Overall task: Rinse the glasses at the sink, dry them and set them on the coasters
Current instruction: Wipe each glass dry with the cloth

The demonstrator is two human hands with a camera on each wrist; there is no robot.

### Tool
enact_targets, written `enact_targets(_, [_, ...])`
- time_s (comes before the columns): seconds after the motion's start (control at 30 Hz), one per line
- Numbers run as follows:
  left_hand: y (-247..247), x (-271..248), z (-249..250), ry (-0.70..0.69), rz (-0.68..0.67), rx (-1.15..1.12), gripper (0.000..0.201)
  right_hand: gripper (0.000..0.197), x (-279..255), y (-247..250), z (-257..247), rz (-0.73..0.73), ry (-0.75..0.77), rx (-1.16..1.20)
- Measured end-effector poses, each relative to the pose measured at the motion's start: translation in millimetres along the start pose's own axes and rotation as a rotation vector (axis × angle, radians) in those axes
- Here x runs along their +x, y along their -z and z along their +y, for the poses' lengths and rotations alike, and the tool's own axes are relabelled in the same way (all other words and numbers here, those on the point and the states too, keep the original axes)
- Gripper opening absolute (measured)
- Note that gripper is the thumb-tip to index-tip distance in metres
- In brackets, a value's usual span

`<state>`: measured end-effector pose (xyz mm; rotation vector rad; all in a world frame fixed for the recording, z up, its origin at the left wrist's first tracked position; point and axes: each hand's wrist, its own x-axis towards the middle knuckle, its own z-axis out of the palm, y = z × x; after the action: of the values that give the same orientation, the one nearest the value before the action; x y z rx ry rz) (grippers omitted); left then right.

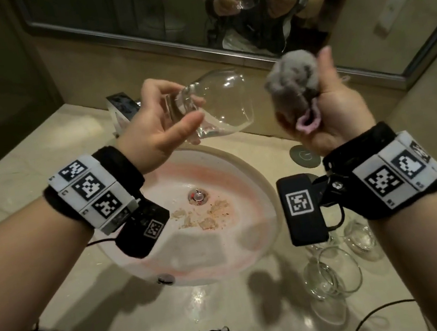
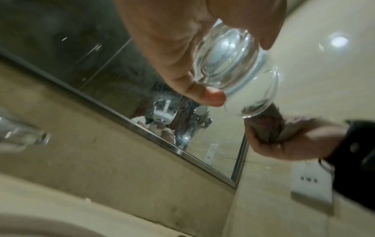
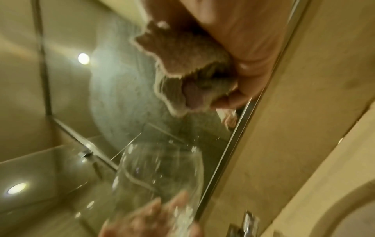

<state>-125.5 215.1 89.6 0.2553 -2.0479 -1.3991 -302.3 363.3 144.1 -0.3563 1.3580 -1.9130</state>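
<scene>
The left hand [image 1: 155,126] has its fingers [image 1: 164,87] and thumb curled round the base end of a stemless wine glass [image 1: 220,103], pinching only the narrow bottom while the bowl juts out sideways toward the right. The glass hangs in the air over the back rim of the sink [image 1: 264,187], its open mouth facing the other hand. In the right wrist view the wall of the glass is speckled with droplets, so it looks wet and probably slick under those few fingertips.

The right hand [image 1: 336,109] is closed round a bunched grey cloth [image 1: 292,79] with a pink edge, the wad sticking up out of the fist, thumb raised beside it. Cloth and glass are close but apart in the head view.

The main risk is the hold. A wet, rounded glass held only by its base can twist or slide out once the cloth is pushed into the mouth and turned, and it would fall into the hard basin or onto the stone desk [image 1: 42,162]. Pressing the wad hard against the thin rim could chip it.

Lower right on the desk stand more glasses [image 1: 336,269], close together, just under the right forearm. A dropped elbow or the trailing cable could knock them. No coasters are in view.
</scene>
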Motion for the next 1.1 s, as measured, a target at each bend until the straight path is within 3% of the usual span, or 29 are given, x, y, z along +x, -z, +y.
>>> enact_targets(0.1, [-4,-1,-1,0.203,0.04,-0.301,0.071,0.049,1,0,4,0.175,0.245,-0.233])
enact_targets(0.17, [-10,0,2,0.264,0.055,-0.404,0.069,0.043,-4,-9,18,0.077,0.442,-0.465])
enact_targets(0.23, [-14,5,3,0.304,0.075,-0.46,0.064,0.022,-12,-18,34,-0.119,0.622,-0.629])
enact_targets(0.27, [-15,6,3,0.317,0.076,-0.485,0.066,0.014,-15,-21,40,-0.178,0.661,-0.691])
enact_targets(0.33, [-16,7,4,0.342,0.085,-0.528,0.062,0.019,-13,-20,47,-0.19,0.693,-0.78])
enact_targets(0.43, [-17,5,2,0.385,0.136,-0.551,0.05,0.013,-11,-17,49,-0.21,0.61,-0.757])
enact_targets(0.53, [-19,3,-1,0.395,0.199,-0.553,0.056,0.027,-12,-20,44,-0.201,0.352,-0.453])
enact_targets(0.6, [-19,3,-4,0.385,0.209,-0.513,0.062,0.029,-15,-23,39,-0.175,0.225,-0.375])
enact_targets(0.77, [-6,-1,5,0.377,0.029,-0.358,0.091,0.028,-10,-32,31,-0.119,0.287,-0.408])
enact_targets(0.87, [-1,2,9,0.428,-0.115,-0.334,0.094,0.031,-7,-34,26,-0.11,0.233,-0.355])
enact_targets(0.93, [-2,4,10,0.471,-0.186,-0.344,0.114,0.036,-6,-37,24,-0.131,0.193,-0.313])
enact_targets(1.0, [-6,4,6,0.509,-0.196,-0.452,0.127,0.042,-6,-40,23,-0.135,0.162,-0.271])
enact_targets(1.1, [-7,5,2,0.509,-0.117,-0.665,0.119,0.039,-1,-35,25,-0.038,0.12,-0.14])
